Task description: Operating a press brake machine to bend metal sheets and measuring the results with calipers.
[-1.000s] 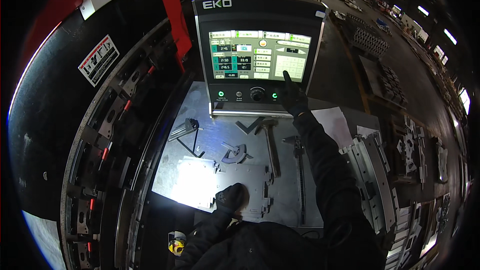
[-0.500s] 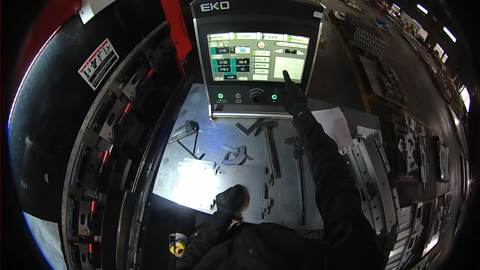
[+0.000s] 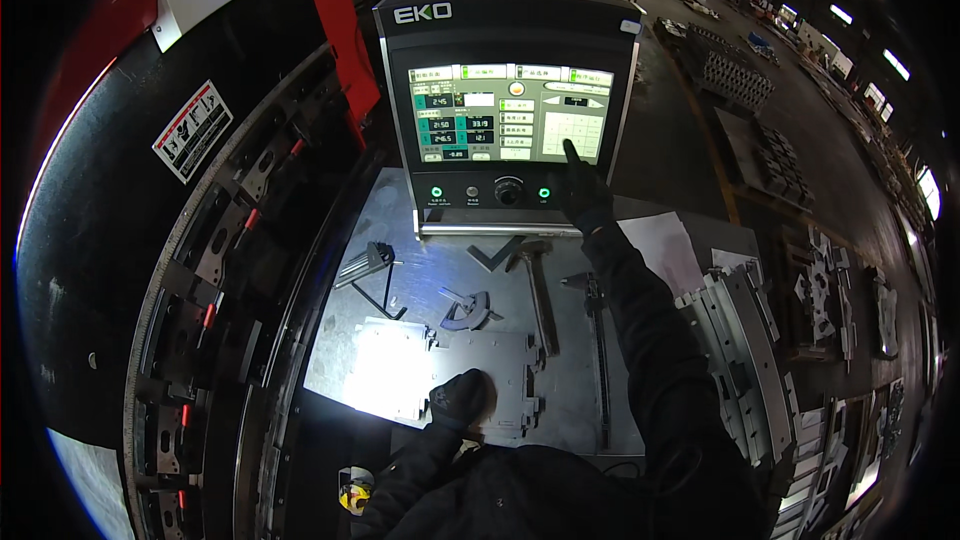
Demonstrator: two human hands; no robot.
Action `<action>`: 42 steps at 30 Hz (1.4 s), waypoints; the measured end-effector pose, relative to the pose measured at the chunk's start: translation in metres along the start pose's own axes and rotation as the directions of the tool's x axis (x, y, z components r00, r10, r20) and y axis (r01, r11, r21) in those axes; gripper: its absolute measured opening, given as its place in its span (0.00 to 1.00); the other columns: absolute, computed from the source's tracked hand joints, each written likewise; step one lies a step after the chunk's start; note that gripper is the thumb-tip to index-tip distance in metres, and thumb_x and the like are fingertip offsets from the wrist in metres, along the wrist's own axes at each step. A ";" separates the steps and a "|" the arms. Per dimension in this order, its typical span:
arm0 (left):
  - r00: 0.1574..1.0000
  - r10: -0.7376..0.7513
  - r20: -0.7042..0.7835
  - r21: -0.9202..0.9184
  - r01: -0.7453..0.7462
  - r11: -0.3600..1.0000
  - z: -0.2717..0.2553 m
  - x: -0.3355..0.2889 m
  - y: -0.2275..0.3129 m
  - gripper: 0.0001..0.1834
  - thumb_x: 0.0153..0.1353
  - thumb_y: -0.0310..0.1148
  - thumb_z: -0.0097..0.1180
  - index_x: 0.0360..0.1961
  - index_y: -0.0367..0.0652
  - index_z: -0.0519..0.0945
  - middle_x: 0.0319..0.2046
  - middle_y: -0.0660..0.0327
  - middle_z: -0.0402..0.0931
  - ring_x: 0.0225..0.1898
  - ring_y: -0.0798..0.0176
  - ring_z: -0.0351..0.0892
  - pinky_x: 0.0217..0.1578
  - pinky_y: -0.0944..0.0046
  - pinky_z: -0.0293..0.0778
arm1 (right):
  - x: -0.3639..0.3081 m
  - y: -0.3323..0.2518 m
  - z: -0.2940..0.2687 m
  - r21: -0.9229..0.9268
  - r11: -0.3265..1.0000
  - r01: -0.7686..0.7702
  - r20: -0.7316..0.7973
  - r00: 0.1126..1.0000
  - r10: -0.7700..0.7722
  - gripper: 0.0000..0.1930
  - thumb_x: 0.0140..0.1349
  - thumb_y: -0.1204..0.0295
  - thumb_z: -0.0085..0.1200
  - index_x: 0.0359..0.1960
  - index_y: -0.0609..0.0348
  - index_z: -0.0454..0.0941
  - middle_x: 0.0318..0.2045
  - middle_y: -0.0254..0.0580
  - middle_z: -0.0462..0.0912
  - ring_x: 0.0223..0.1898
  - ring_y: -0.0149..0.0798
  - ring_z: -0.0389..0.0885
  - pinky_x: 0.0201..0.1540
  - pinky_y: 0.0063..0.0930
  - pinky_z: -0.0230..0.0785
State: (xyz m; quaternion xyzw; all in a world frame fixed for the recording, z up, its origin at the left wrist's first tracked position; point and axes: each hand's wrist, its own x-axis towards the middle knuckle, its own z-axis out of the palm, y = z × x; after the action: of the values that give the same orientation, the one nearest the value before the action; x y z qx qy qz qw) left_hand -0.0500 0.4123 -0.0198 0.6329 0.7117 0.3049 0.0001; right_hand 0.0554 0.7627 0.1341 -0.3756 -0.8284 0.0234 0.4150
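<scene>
My right hand (image 3: 586, 198), in a dark glove, reaches up to the control panel (image 3: 508, 23). Its index finger is stretched out against the pale keypad area on the lit touchscreen (image 3: 480, 153), and nothing is in the hand. Lower down, my left hand (image 3: 461, 398), also gloved, lies with curled fingers on a flat sheet metal part (image 3: 510, 360) with notched edges; whether it grips something is hidden. Beyond the part lie a protractor (image 3: 466, 311), a hammer (image 3: 540, 300) and a dark angle square (image 3: 494, 253). A caliper (image 3: 599, 370) lies beside my right forearm.
On the left stands a big machine with a row of clamps (image 3: 212, 250) bearing red levers. A hex key set (image 3: 372, 262) lies at the table's left. Stacked metal strips (image 3: 735, 360) and a paper sheet (image 3: 664, 250) are at the right. Bright glare covers the plate's left part.
A highlighted number field on the screen has turned blank white. My right index finger stays at the keypad, and my left hand has barely moved. The whole view has shifted slightly.
</scene>
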 end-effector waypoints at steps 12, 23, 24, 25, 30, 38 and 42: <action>0.999 -0.046 0.023 0.004 0.046 0.999 0.001 0.001 0.001 0.09 0.49 0.36 0.48 0.30 0.46 0.73 0.20 0.59 0.73 0.19 0.52 0.71 0.18 0.60 0.64 | 0.013 -0.005 -0.002 -0.093 0.987 -0.134 0.060 0.988 0.140 0.31 0.48 0.60 0.49 0.56 0.50 0.58 0.25 0.43 0.75 0.27 0.44 0.74 0.26 0.33 0.65; 1.000 0.004 -0.017 -0.049 -0.005 0.999 -0.003 0.004 0.004 0.09 0.48 0.36 0.48 0.31 0.45 0.73 0.20 0.59 0.73 0.19 0.53 0.71 0.18 0.61 0.64 | -0.022 0.036 0.006 0.065 0.984 0.166 -0.226 0.963 -0.147 0.30 0.49 0.63 0.50 0.56 0.51 0.59 0.33 0.42 0.76 0.26 0.41 0.73 0.26 0.29 0.66; 0.999 0.005 -0.037 -0.050 -0.007 0.999 -0.004 0.003 0.004 0.09 0.48 0.35 0.49 0.30 0.45 0.73 0.20 0.59 0.73 0.19 0.53 0.71 0.18 0.61 0.64 | -0.024 0.036 0.005 0.067 0.992 0.105 -0.168 0.981 -0.093 0.30 0.49 0.63 0.50 0.56 0.51 0.59 0.34 0.42 0.76 0.26 0.41 0.73 0.26 0.30 0.66; 0.998 0.007 -0.057 -0.052 -0.010 0.999 -0.005 0.003 0.004 0.09 0.48 0.35 0.49 0.30 0.45 0.73 0.20 0.59 0.73 0.18 0.53 0.71 0.18 0.61 0.64 | -0.025 0.036 0.004 0.064 0.997 0.044 -0.112 0.993 -0.036 0.30 0.49 0.63 0.50 0.56 0.51 0.59 0.35 0.42 0.76 0.27 0.40 0.73 0.27 0.30 0.66; 0.999 -0.024 0.020 0.008 0.024 1.000 -0.004 0.000 0.004 0.09 0.47 0.34 0.50 0.30 0.45 0.73 0.19 0.59 0.73 0.18 0.53 0.71 0.17 0.61 0.64 | -0.032 0.026 -0.010 0.031 0.988 -0.153 0.090 0.985 0.150 0.30 0.49 0.64 0.50 0.56 0.53 0.58 0.41 0.43 0.74 0.29 0.41 0.74 0.29 0.31 0.66; 0.997 -0.026 0.069 0.102 0.019 0.995 0.001 0.001 0.001 0.09 0.47 0.34 0.50 0.31 0.45 0.74 0.19 0.59 0.73 0.18 0.53 0.71 0.17 0.61 0.64 | -0.027 0.053 0.014 0.049 0.998 -0.030 -0.076 0.997 0.034 0.34 0.49 0.58 0.48 0.59 0.44 0.51 0.46 0.40 0.71 0.33 0.45 0.75 0.30 0.35 0.66; 1.000 0.010 0.020 0.062 -0.011 0.998 0.005 0.001 -0.004 0.10 0.47 0.35 0.50 0.32 0.46 0.74 0.19 0.59 0.73 0.18 0.53 0.71 0.17 0.61 0.64 | -0.028 0.056 0.021 0.038 0.999 0.021 -0.127 0.992 -0.016 0.33 0.49 0.59 0.47 0.59 0.44 0.52 0.49 0.40 0.69 0.36 0.46 0.75 0.32 0.34 0.67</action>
State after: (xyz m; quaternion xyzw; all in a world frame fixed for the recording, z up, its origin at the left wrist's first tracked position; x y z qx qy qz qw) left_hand -0.0516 0.4155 -0.0255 0.6394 0.7174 0.2763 -0.0143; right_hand 0.0847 0.7910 0.0821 -0.3603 -0.8032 0.0120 0.4742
